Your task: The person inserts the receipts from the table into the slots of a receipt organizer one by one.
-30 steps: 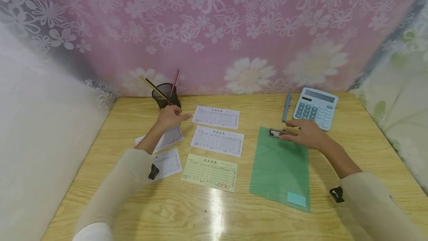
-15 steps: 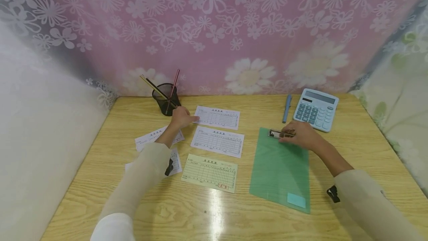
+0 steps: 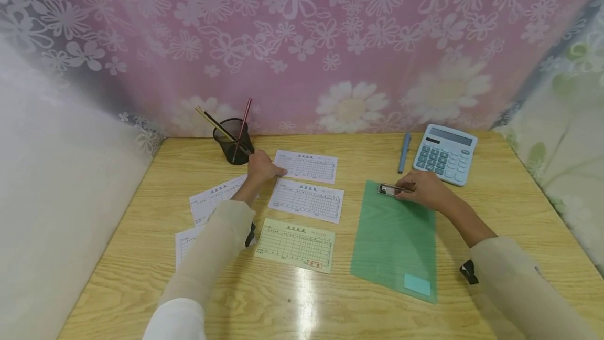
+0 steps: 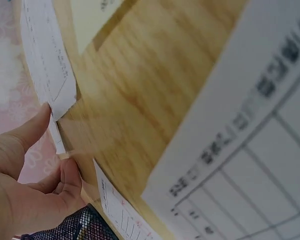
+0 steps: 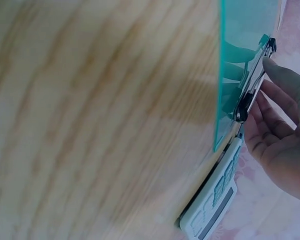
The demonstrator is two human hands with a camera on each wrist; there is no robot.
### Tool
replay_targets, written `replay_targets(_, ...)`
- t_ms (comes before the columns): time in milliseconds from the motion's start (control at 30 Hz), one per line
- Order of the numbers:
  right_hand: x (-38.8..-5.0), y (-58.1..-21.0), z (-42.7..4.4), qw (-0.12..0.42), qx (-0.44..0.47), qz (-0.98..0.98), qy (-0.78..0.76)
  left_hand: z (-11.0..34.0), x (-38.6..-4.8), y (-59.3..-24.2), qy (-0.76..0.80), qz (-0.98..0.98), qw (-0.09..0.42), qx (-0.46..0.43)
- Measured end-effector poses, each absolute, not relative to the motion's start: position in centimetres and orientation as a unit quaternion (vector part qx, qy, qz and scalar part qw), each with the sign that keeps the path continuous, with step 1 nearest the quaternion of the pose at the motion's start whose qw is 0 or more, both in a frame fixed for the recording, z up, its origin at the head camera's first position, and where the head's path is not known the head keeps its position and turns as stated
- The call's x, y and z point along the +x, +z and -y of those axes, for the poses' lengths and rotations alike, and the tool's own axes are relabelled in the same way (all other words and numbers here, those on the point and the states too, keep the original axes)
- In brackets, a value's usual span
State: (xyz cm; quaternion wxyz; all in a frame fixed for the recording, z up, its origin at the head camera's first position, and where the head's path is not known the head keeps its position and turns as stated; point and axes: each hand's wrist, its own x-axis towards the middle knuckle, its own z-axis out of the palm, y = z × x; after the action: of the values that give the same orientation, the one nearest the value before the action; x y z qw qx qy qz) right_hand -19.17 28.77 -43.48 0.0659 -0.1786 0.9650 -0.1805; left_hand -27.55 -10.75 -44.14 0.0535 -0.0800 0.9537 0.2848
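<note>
My left hand (image 3: 259, 167) is at the left end of the top white printed slip (image 3: 309, 167), beside the pencil cup. Its thumb touches the slip's near corner; in the left wrist view the bent fingers (image 4: 65, 182) lie below, with a gap between them and the thumb. On the right, a translucent green clipboard (image 3: 394, 240) lies on the table with a pale blue label near its bottom. My right hand (image 3: 425, 189) pinches its metal clip (image 5: 255, 82), the thumb on one side and the fingers on the other.
Below the top slip are another white slip (image 3: 305, 201) and a yellow slip (image 3: 294, 245). White slips (image 3: 212, 201) lie farther left, partly behind my sleeve. A black mesh cup (image 3: 231, 143) holds several pencils. A blue pen (image 3: 403, 152) and calculator (image 3: 445, 153) stand behind the clipboard.
My left hand has moved right and slightly nearer, from beside the cup to the top slip's corner. The right hand has closed its thumb and fingers onto the clip.
</note>
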Motion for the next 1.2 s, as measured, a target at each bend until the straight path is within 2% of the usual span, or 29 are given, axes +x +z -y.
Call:
replay_targets(333, -19.3, -43.5, -28.9, 0.079, -0.175, -0.962, -0.193, 10.5, -27.8, -44.4, 0.279, -0.955, 0.052, -0.090)
replay_targets(500, -19.2, -43.5, -28.8, 0.083, -0.178, -0.960, -0.198, 10.7, -28.3, -44.5, 0.247, -0.962, 0.083, -0.081)
replay_targets(600, -19.2, -43.5, -28.8, 0.082, -0.179, -0.960, -0.200, 11.2, -29.4, -45.4, 0.237, -0.963, 0.103, -0.076)
replay_targets(700, -19.2, -43.5, -28.8, 0.081, -0.176, -0.960, -0.202, 12.4, -31.5, -48.2, 0.213, -0.973, 0.083, -0.044)
replay_targets(767, -19.2, -43.5, -28.8, 0.081, -0.176, -0.961, -0.199, 12.9, -31.8, -48.7, 0.235, -0.969, 0.071, -0.039)
replay_targets(833, -19.2, -43.5, -28.8, 0.082, -0.175, -0.962, -0.195, 13.2, -31.1, -48.3, 0.275, -0.959, 0.053, -0.038)
replay_targets(933, -19.2, -43.5, -28.7, 0.083, -0.172, -0.964, -0.187, 12.2, -27.6, -43.6, 0.384, -0.918, 0.068, -0.071)
replay_targets(967, -19.1, -43.4, -28.6, 0.083, -0.171, -0.964, -0.186, 12.2, -27.2, -43.0, 0.412, -0.906, 0.067, -0.072)
replay_targets(1067, -19.1, -43.4, -28.7, 0.082, -0.171, -0.965, -0.183, 12.4, -26.7, -42.1, 0.487, -0.866, 0.078, -0.088)
replay_targets(1200, -19.2, -43.5, -28.8, 0.080, -0.173, -0.964, -0.185, 13.3, -27.8, -43.0, 0.539, -0.835, 0.076, -0.083)
